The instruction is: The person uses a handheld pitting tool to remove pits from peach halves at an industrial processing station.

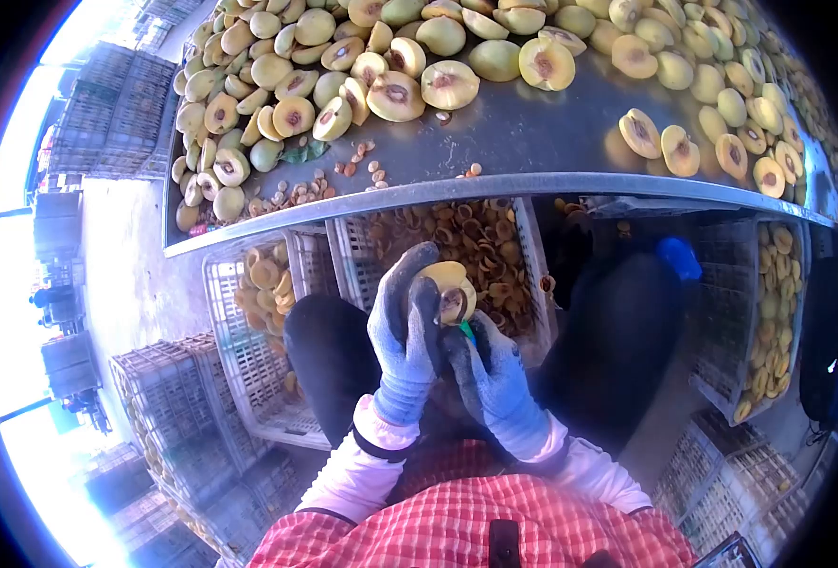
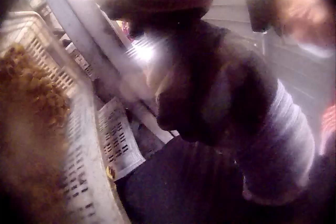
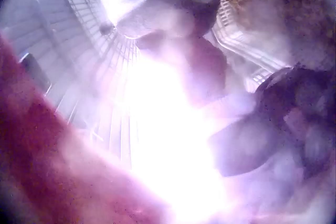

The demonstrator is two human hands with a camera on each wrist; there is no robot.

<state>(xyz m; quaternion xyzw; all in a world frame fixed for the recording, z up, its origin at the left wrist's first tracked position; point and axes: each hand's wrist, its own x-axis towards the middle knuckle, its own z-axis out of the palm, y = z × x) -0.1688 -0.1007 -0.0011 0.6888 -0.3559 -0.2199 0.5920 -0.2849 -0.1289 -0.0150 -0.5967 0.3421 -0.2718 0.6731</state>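
Note:
Above the person's lap, the left hand in a grey-blue glove holds a yellow peach half, its brown pit hollow showing. The gloved right hand meets it from the right, its fingers curled round a small tool with a green part right at the fruit's lower edge. The rest of the tool is hidden in the fingers. In the left wrist view the left hand is dark and blurred. Strong glare washes out much of the right wrist view.
A metal table with a raised rim carries many peach halves and loose pits. Below, between the knees, stands a crate of brownish scraps. Crates of fruit stand left and right; stacked crates are farther left.

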